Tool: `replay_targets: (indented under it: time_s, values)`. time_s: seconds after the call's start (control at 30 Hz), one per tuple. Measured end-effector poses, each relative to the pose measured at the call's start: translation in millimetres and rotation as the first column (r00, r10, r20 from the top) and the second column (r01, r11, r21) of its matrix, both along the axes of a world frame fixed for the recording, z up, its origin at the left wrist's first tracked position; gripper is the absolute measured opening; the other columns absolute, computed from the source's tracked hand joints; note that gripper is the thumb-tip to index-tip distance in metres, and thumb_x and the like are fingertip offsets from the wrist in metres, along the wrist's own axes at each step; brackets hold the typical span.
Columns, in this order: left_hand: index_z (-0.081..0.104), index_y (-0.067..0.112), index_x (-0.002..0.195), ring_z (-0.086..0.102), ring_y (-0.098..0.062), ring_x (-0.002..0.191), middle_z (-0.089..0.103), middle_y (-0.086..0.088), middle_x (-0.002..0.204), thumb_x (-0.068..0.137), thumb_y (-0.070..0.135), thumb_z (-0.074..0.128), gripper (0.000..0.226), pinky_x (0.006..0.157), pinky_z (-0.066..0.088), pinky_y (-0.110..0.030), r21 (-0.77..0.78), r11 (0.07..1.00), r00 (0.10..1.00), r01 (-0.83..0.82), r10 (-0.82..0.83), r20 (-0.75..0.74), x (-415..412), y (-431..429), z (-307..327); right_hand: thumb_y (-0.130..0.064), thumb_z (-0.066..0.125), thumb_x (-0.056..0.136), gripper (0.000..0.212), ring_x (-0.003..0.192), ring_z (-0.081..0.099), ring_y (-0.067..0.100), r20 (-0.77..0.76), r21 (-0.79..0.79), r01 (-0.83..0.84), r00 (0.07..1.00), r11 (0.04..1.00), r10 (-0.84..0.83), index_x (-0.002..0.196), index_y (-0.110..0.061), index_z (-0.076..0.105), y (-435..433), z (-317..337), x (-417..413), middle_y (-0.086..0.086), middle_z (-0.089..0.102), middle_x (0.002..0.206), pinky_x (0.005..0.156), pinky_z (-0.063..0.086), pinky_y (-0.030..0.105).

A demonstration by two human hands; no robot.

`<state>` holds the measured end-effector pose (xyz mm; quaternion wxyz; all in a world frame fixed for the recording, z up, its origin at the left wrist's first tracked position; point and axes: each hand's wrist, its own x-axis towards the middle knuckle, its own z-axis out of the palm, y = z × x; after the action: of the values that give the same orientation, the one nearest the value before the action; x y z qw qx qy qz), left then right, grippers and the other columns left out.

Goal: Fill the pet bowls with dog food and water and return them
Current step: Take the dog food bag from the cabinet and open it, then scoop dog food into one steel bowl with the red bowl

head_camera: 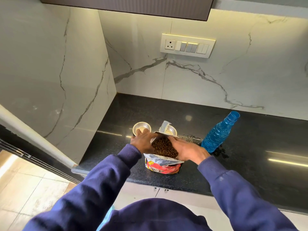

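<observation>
We note the dog food bag standing open on the black counter, brown kibble visible inside; our left hand and right hand each grip one side of its mouth, fingers curled on the foil edge. Two steel bowls sit just behind the bag. The uncapped blue water bottle stands to the right, water spilled beside it.

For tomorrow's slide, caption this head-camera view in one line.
Both hands hold open a kibble bag before two steel bowls beside a blue bottle.
</observation>
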<state>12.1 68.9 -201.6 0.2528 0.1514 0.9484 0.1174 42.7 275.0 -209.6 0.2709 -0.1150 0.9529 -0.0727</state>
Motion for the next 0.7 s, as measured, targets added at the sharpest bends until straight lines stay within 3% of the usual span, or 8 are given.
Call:
replay_targets:
  time_s: [0.07,0.13,0.2,0.27,0.37,0.43,0.53,0.7]
  values:
    - [0.043,0.047,0.149,0.027,-0.034,0.144,0.042,-0.002,0.148,0.091,0.039,0.068,0.063,0.117,0.032,-0.062,0.025,0.997,0.994,-0.074,0.076,-0.082,4,1,0,0.004,0.069,0.084,0.114,0.137,0.048,0.034,0.095,0.053,-0.01,0.995,0.999,0.005,0.164,-0.026,-0.007,0,5,-4,0.01,0.026,0.167,0.107,0.048,0.046]
    - [0.045,0.044,0.149,0.029,-0.035,0.143,0.043,-0.003,0.148,0.094,0.036,0.063,0.059,0.116,0.034,-0.061,0.045,0.992,0.984,-0.115,0.12,-0.133,10,3,-4,0.007,0.067,0.083,0.118,0.136,0.049,0.036,0.113,0.078,-0.033,0.993,0.996,0.024,0.163,-0.028,-0.014,1,8,-7,0.009,0.014,0.171,0.105,0.05,0.045]
    - [0.043,0.04,0.151,0.031,-0.035,0.142,0.043,-0.004,0.147,0.094,0.028,0.061,0.062,0.115,0.036,-0.06,0.067,0.99,0.986,-0.123,0.13,-0.105,13,3,-7,0.003,0.069,0.085,0.113,0.133,0.053,0.034,0.085,0.044,-0.057,0.995,0.997,0.053,0.164,-0.029,-0.006,3,8,-11,0.009,0.023,0.169,0.104,0.052,0.046]
    - [0.043,0.032,0.153,0.04,-0.034,0.138,0.048,-0.01,0.143,0.095,0.017,0.057,0.061,0.115,0.04,-0.055,0.18,0.977,0.993,-0.111,0.114,-0.005,9,1,-8,-0.008,0.075,0.087,0.095,0.134,0.055,0.031,0.012,-0.085,-0.066,0.998,0.994,0.067,0.161,-0.026,0.019,8,9,-17,0.008,0.045,0.157,0.108,0.049,0.045]
    - [0.055,0.02,0.146,0.059,-0.026,0.127,0.062,-0.012,0.137,0.097,0.004,0.057,0.052,0.104,0.052,-0.035,0.425,0.887,0.983,-0.18,0.145,0.114,4,-3,-4,-0.016,0.085,0.082,0.081,0.134,0.056,0.022,-0.051,-0.265,0.014,0.998,0.964,-0.029,0.152,-0.022,0.044,15,13,-19,0.004,0.058,0.148,0.113,0.045,0.038]
    - [0.064,0.018,0.137,0.062,-0.017,0.117,0.066,-0.008,0.135,0.098,0.005,0.058,0.041,0.091,0.05,-0.022,0.493,0.841,0.974,-0.222,0.216,0.069,4,-5,0,-0.018,0.086,0.082,0.077,0.128,0.059,0.016,-0.059,-0.37,0.11,0.988,0.923,-0.142,0.149,-0.024,0.048,19,16,-18,0.002,0.061,0.144,0.108,0.049,0.036]
    - [0.071,0.013,0.127,0.065,-0.017,0.115,0.068,-0.006,0.131,0.099,0.006,0.061,0.031,0.091,0.054,-0.025,0.571,0.781,0.953,-0.253,0.303,0.008,1,-4,7,-0.021,0.084,0.084,0.069,0.112,0.065,0.007,-0.122,-0.471,0.145,0.966,0.87,-0.226,0.145,-0.028,0.053,26,26,-19,-0.002,0.068,0.133,0.094,0.054,0.026]
    - [0.073,0.013,0.12,0.07,-0.015,0.106,0.074,-0.003,0.12,0.098,0.011,0.064,0.024,0.096,0.059,-0.036,0.709,0.672,0.933,-0.211,0.355,-0.059,-10,-1,33,-0.019,0.084,0.084,0.061,0.105,0.067,0.001,-0.238,-0.521,0.096,0.938,0.848,-0.253,0.14,-0.025,0.059,35,52,-20,-0.005,0.072,0.125,0.094,0.059,0.026]
